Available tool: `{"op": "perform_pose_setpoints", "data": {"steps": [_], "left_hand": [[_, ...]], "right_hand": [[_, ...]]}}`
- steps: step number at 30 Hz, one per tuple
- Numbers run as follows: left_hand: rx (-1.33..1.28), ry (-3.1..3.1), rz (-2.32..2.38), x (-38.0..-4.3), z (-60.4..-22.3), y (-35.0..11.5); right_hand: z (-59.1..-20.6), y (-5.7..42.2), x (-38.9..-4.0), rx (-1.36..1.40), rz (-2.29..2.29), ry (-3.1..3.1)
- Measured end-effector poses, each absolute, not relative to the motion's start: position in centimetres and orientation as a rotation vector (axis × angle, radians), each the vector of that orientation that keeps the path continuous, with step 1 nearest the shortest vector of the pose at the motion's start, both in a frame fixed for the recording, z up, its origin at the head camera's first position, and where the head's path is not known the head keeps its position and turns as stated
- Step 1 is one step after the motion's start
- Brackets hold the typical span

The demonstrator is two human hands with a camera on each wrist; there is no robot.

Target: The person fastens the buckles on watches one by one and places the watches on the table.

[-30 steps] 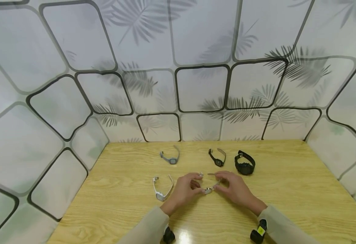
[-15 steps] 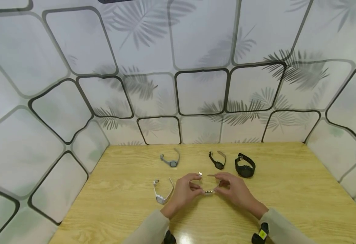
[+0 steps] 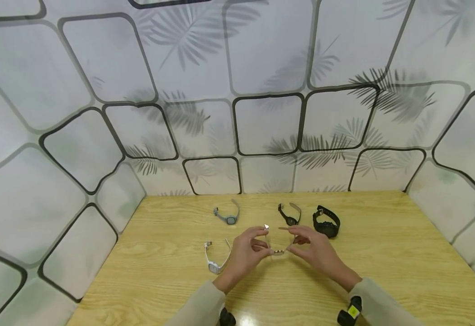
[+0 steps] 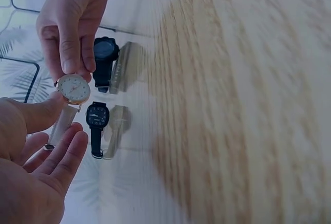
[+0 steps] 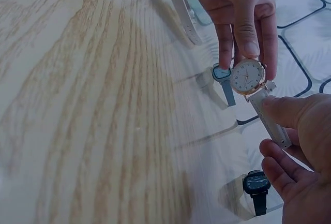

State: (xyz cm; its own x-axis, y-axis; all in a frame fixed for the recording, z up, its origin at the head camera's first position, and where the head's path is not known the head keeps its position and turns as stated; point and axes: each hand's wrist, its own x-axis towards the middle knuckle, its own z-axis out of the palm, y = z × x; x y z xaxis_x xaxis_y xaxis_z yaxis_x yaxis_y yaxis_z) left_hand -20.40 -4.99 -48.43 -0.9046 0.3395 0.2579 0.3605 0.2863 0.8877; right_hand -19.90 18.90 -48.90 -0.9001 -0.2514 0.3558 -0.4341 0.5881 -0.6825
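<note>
A wristwatch with a round white dial, rose-gold case and pale strap is held over the table between both hands. My left hand pinches one side of it, thumb by the case and fingers near the buckle end. On the other side my right hand grips the strap, thumb beside the case and fingers by the free tail. The strap hangs unfastened, its two ends apart and pointing away from me in the head view. In the left wrist view the dial faces the camera.
On the wooden table, a white watch lies left of my left hand. Behind it is a grey-blue watch. A small black watch and a bulkier black watch lie beyond my right hand. Patterned walls enclose the table.
Both hands have lifted the held watch slightly and tilted it, so its case now shows edge-on in the head view. The other watches stay where they lay.
</note>
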Motion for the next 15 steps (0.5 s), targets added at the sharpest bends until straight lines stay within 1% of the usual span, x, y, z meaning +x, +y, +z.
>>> {"op": "perform_pose_setpoints", "data": {"steps": [15], "left_hand": [[-0.665, -2.268, -1.794, -20.41, -48.55, -4.26]], "right_hand": [[-48.98, 18.65, -20.26, 0.553, 1.276, -2.496]]}}
